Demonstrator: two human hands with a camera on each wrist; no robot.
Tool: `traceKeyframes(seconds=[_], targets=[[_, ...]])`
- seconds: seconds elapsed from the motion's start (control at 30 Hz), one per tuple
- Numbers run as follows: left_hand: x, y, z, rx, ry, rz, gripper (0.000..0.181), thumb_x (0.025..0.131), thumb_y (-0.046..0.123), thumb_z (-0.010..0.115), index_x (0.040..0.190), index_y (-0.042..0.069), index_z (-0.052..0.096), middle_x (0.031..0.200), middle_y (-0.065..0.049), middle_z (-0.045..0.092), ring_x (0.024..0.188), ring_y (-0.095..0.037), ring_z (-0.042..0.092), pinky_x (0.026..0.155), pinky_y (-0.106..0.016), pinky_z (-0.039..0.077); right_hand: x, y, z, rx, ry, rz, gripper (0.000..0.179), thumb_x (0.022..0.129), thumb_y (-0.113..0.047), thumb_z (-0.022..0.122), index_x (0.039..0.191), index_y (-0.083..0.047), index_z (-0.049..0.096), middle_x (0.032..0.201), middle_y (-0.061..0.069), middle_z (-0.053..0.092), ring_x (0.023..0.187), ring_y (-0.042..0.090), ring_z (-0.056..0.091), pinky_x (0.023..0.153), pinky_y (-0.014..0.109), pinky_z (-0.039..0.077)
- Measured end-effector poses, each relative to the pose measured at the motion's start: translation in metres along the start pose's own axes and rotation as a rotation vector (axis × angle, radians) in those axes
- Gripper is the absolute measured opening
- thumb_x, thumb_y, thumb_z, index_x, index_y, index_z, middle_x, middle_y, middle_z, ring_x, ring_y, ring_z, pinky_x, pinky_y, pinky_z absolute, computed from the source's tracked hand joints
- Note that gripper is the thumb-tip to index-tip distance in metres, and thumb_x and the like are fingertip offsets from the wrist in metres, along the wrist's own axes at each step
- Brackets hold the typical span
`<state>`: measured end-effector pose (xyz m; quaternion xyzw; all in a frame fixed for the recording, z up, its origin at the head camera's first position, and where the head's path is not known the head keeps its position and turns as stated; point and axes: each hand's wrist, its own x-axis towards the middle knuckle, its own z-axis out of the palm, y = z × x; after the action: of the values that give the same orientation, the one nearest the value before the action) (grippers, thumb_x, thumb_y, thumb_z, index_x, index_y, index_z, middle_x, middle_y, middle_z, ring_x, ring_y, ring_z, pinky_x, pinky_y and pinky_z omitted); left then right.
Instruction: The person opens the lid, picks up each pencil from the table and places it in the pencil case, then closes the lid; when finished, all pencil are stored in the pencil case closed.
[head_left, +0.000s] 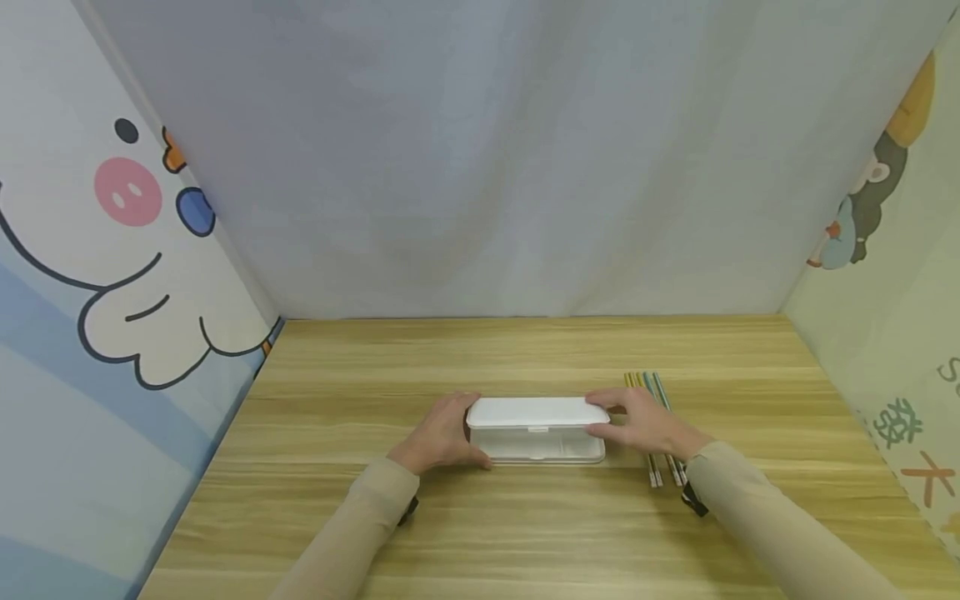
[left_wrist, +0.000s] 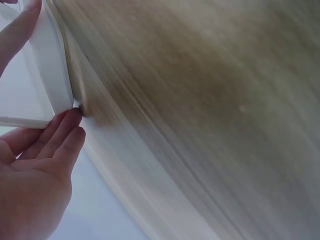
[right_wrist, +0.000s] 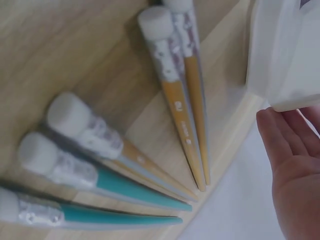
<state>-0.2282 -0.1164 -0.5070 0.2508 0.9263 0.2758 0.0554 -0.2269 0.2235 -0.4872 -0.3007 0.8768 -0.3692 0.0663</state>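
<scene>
A white plastic pencil case [head_left: 517, 448] lies lengthwise on the wooden table, its lid [head_left: 537, 412] raised partway above the base. Through the front gap the inside shows no contents. My left hand [head_left: 442, 435] grips the left end, thumb low at the front corner and fingers behind. In the left wrist view the fingertips [left_wrist: 75, 116] sit at the edge of the white case. My right hand [head_left: 643, 421] holds the lid's right end between thumb and fingers. Under the right wrist lie several pencils with white erasers, some yellow [right_wrist: 176, 112] and some teal [right_wrist: 135, 189].
The wooden table [head_left: 480, 533] runs back to a pale grey curtain [head_left: 480, 183]. Cartoon-printed sheets hang along the left side [head_left: 90, 317] and the right side [head_left: 892, 333].
</scene>
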Motion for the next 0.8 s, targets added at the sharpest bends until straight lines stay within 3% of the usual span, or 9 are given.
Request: traceKeyframes(seconds=[0.27, 0.4, 0.63, 0.8], targets=[[-0.0009, -0.0016, 0.0014, 0.017, 0.023, 0.017, 0.082, 0.051, 0.041, 0.094, 0.118, 0.010, 0.057, 0.105, 0.002, 0.061, 0.097, -0.015, 0.056, 0.089, -0.033, 0.045, 0.0015, -0.0003, -0.0021, -0.005, 0.043, -0.044, 0.050, 0.092, -0.028, 0.064, 0.123, 0.010, 0.057, 0.126, 0.024, 0.056, 0.116, 0.038, 0.052, 0.091, 0.042, 0.046], [-0.0023, -0.0016, 0.0020, 0.006, 0.033, 0.024, 0.079, 0.053, 0.041, 0.093, 0.116, 0.012, 0.057, 0.104, 0.004, 0.061, 0.096, -0.013, 0.056, 0.089, -0.033, 0.045, 0.0026, -0.0007, -0.0030, 0.043, 0.042, -0.037, 0.044, 0.093, -0.026, 0.062, 0.121, 0.008, 0.060, 0.123, 0.022, 0.058, 0.113, 0.036, 0.054, 0.091, 0.040, 0.046], [-0.0029, -0.0010, 0.0028, 0.011, 0.054, 0.016, 0.085, 0.052, 0.043, 0.093, 0.120, 0.008, 0.055, 0.105, 0.000, 0.061, 0.097, -0.017, 0.056, 0.088, -0.036, 0.045, 0.0039, 0.0009, -0.0043, 0.033, 0.050, 0.003, 0.045, 0.095, -0.029, 0.059, 0.122, 0.007, 0.059, 0.121, 0.020, 0.060, 0.109, 0.034, 0.058, 0.090, 0.042, 0.047], [-0.0040, -0.0007, 0.0037, 0.036, 0.055, -0.032, 0.096, 0.051, 0.046, 0.092, 0.126, 0.001, 0.052, 0.113, -0.007, 0.060, 0.106, -0.026, 0.054, 0.095, -0.041, 0.041, 0.0050, 0.0023, -0.0049, 0.044, 0.044, 0.024, 0.046, 0.095, -0.031, 0.058, 0.123, 0.006, 0.059, 0.121, 0.019, 0.060, 0.108, 0.033, 0.059, 0.090, 0.044, 0.047]])
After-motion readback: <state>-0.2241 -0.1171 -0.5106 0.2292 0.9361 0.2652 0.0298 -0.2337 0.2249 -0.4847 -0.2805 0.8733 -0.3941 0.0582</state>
